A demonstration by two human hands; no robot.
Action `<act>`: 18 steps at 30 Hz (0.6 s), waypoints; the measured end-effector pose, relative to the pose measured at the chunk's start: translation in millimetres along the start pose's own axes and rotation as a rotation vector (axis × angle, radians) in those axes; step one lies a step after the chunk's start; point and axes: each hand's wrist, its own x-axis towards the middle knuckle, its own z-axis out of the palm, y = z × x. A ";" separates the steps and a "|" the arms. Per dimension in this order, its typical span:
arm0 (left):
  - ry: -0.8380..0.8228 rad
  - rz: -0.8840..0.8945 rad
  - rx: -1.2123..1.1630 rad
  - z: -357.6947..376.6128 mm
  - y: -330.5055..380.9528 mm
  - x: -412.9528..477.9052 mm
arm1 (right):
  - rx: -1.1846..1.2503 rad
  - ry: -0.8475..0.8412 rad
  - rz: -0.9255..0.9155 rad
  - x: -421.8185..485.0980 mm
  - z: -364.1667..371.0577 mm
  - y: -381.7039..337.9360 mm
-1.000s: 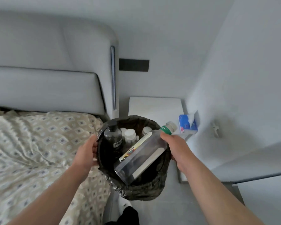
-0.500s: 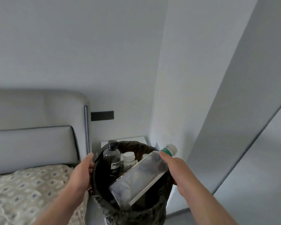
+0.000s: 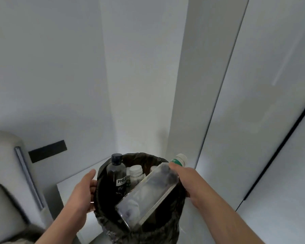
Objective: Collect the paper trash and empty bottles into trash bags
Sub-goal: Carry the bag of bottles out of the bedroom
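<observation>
at lower left, left hand (image 3: 84,192) grips the trash bag (image 3: 143,156) by its rim; inside stand a dark bottle (image 3: 117,175) and white-capped bottles (image 3: 135,174). right hand (image 3: 185,178) clamps the shoulder of a clear bottle (image 3: 148,194) tilted across the bag's mouth. risk: standing bottles likely block its drop; released, it may slide out over the rim.

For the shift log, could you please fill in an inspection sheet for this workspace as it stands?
Surface: white nightstand, partly hidden behind the bag.
Job's things: black trash bag open, with a dark-capped bottle and white-capped bottles upright inside; large clear bottle tilted, base in the bag, cap outside.
Clutter: nothing seen.
Grips: left hand holds the bag's rim; right hand holds the clear bottle near its neck.
Cables: nothing seen.
Surroundings: grey headboard, black wall panel, pale walls, tall white doors.
</observation>
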 end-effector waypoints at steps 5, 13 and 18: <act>-0.155 0.034 0.057 32.0 14.3 14.5 | 0.090 0.136 0.047 -13.2 -23.6 7.7; -0.479 0.014 0.143 136.2 15.0 -11.8 | 0.220 0.417 0.107 -68.2 -119.9 41.3; -0.639 0.027 0.220 214.4 0.3 -61.3 | 0.272 0.574 0.111 -114.7 -196.6 79.6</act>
